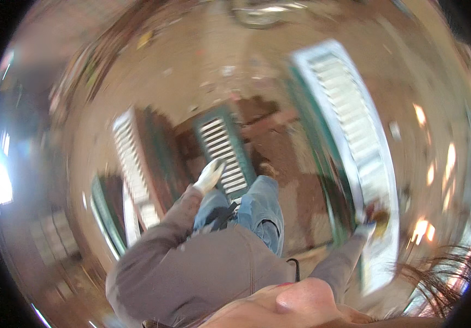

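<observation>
My left hand [211, 174], in a whitish glove, reaches down in front of my legs to a dark green frame with white slats [222, 139]. Its fingers look stretched out along the slats; I make out no held thing. Off to the right, my right hand [365, 229], its light glove smeared by motion, is at the near part of a long white slatted piece [350, 104]. Right beside those fingers lies a blurred brown and yellow thing [377, 217]. Whether the right hand grips it cannot be made out.
More slatted pieces stand on the left, one with a brown side [150, 147] and a green one [108, 210]. A green-sided piece [323, 136] runs along the long white one. Small scraps [228, 71] litter the brown ground [186, 65]. The surroundings are blurred.
</observation>
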`<action>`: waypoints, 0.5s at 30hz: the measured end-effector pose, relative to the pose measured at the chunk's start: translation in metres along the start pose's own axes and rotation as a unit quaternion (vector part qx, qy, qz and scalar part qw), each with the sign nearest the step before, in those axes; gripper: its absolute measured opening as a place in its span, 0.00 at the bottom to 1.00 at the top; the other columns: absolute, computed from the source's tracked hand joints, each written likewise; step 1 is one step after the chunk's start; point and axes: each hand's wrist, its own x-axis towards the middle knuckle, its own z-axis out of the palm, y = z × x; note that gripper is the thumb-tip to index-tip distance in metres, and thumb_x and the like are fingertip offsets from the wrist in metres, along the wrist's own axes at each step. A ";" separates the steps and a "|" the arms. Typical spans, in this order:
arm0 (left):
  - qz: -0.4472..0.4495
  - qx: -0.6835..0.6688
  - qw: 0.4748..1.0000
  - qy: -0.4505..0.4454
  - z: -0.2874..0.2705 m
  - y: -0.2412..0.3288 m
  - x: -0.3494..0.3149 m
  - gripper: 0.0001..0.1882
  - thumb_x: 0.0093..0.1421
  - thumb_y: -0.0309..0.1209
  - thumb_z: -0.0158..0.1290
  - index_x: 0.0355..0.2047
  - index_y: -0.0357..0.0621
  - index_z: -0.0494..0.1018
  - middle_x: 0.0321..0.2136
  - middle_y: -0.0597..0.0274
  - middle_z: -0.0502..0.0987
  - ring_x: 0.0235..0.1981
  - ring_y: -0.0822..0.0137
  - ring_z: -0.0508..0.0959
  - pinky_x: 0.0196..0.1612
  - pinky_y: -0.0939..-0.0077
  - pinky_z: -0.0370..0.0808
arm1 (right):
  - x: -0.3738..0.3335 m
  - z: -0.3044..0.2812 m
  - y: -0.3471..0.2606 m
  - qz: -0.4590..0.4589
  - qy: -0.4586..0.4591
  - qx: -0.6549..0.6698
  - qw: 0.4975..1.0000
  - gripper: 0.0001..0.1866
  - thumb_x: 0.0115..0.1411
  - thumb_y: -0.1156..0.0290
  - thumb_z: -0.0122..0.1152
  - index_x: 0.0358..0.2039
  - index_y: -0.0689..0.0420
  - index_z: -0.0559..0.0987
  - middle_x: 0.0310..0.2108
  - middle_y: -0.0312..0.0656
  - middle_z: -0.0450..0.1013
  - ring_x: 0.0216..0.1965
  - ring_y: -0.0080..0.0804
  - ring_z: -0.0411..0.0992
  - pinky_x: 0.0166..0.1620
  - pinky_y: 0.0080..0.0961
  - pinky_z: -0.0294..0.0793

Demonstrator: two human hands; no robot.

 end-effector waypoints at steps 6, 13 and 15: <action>-0.023 0.050 0.998 0.042 -0.004 0.035 -0.039 0.16 0.61 0.40 0.52 0.37 0.36 0.72 0.37 0.43 0.76 0.43 0.44 0.75 0.44 0.56 0.71 | -0.006 0.028 0.025 0.031 -0.076 0.152 0.985 0.29 0.62 0.53 0.55 0.55 0.61 0.70 0.51 0.47 0.69 0.46 0.38 0.69 0.48 0.34 0.70; 0.010 -0.071 0.997 0.042 0.008 0.084 -0.073 0.45 0.56 0.53 0.57 0.66 0.47 0.51 0.59 0.39 0.59 0.59 0.42 0.64 0.60 0.54 0.62 | -0.156 0.242 -0.081 -0.090 -0.315 -0.252 0.910 0.16 0.57 0.67 0.65 0.42 0.62 0.77 0.27 0.42 0.75 0.22 0.33 0.71 0.25 0.31 0.73; 0.020 -0.081 0.988 0.133 -0.010 0.084 -0.078 0.44 0.55 0.54 0.57 0.65 0.47 0.53 0.59 0.40 0.60 0.60 0.42 0.62 0.61 0.55 0.61 | -0.227 0.317 -0.093 -0.326 -0.463 -0.190 0.802 0.15 0.57 0.67 0.65 0.38 0.67 0.77 0.30 0.43 0.75 0.28 0.29 0.70 0.34 0.32 0.72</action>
